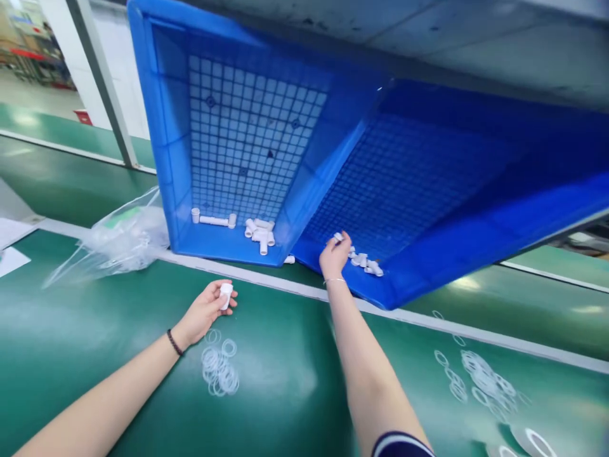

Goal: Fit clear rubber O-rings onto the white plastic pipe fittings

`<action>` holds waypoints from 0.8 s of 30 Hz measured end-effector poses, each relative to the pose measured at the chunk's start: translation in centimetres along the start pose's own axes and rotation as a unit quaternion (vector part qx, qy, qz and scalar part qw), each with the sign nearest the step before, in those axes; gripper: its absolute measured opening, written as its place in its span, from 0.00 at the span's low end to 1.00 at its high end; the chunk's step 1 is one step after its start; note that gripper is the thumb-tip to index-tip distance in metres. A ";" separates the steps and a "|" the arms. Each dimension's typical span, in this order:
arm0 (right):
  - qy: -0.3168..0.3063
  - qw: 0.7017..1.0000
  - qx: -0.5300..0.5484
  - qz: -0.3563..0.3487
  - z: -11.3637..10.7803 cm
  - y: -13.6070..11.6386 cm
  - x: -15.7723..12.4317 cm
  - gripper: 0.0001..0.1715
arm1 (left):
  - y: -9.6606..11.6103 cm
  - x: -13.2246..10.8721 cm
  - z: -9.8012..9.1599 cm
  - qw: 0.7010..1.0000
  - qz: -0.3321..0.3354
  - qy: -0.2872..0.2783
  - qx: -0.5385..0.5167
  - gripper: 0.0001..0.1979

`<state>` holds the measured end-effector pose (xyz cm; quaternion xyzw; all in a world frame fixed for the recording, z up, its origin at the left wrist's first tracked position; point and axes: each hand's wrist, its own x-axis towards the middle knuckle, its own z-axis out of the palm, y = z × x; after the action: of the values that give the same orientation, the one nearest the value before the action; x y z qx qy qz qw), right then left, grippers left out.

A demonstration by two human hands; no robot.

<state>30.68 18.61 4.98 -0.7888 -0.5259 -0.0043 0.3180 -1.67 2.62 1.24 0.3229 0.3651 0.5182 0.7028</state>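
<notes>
My left hand [209, 310] is closed around a short white plastic pipe fitting [226, 296], held just above the green work surface. Near that wrist lies a pile of thin clear rings [219, 368]. My right hand [335, 257] reaches over the front edge of the right blue bin [397, 289], its fingers pinched on a small white fitting [338, 237]. Beside those fingers, several white fittings [366, 261] lie at the bottom of this bin. The left blue bin [214, 251] holds more white fittings [261, 235], several of them tee-shaped.
Both bins tilt toward me at the back edge of the green surface [285, 393]. A clear plastic bag [128, 235] lies left of them. At right are another pile of rings [490, 381] and white round rolls [533, 441]. One white fitting [290, 259] sits between the bins.
</notes>
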 end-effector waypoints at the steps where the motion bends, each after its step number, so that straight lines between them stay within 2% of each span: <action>1: 0.016 0.997 0.071 -0.020 0.1 -0.9 -2.3 0.29 | -0.1 0.1 0.0 1.000 0.007 0.001 0.017 0.20; 3: -0.005 0.967 0.239 -0.091 0.3 -3.2 -8.0 0.28 | -0.3 0.3 0.0 0.998 0.023 -0.011 0.050 0.20; 4: -0.054 0.943 0.297 -0.139 0.3 -4.6 -11.0 0.27 | -0.4 0.3 0.0 0.998 0.028 -0.021 0.061 0.21; 6: -0.187 0.897 0.336 -0.218 0.3 -7.4 -16.4 0.23 | -0.5 0.2 0.0 0.997 0.036 -0.035 0.066 0.23; 8: -0.248 0.870 0.343 -0.253 0.1 -9.6 -20.0 0.20 | -0.4 0.0 -0.1 0.997 0.047 -0.028 0.056 0.26; 9: -0.257 0.865 0.345 -0.257 0.0 -10.4 -21.0 0.18 | -0.3 -0.1 -0.1 0.997 0.055 -0.019 0.051 0.27; 11: -0.258 0.859 0.354 -0.264 0.0 -11.2 -21.8 0.17 | 0.0 -0.3 -0.4 0.997 0.068 -0.008 0.047 0.29; 14: -0.265 0.855 0.371 -0.245 0.3 -10.8 -21.5 0.19 | 0.5 -0.2 -0.8 0.994 0.096 0.001 0.047 0.32; 16: -0.309 0.856 0.338 -0.241 0.5 -10.2 -21.4 0.15 | 0.7 0.1 -1.1 0.991 0.123 0.023 0.045 0.31; 17: -0.342 0.851 0.300 -0.262 0.6 -9.9 -21.6 0.11 | 0.7 0.2 -1.2 0.989 0.134 0.036 0.045 0.29; 19: -0.396 0.826 0.201 -0.348 0.5 -9.6 -22.0 0.04 | 0.8 0.4 -1.5 0.986 0.148 0.055 0.052 0.25; 21: -0.407 0.798 0.120 -0.427 0.4 -9.7 -22.6 0.01 | 0.8 0.5 -1.6 0.984 0.150 0.061 0.069 0.21; 24: -0.397 0.790 0.066 -0.463 0.1 -10.0 -23.1 0.04 | 0.9 0.4 -1.7 0.982 0.141 0.057 0.109 0.20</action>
<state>12.02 2.01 2.03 -0.3601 -0.9070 0.1977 0.0924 -3.44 3.36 1.06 0.4159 0.4101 0.5868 0.5608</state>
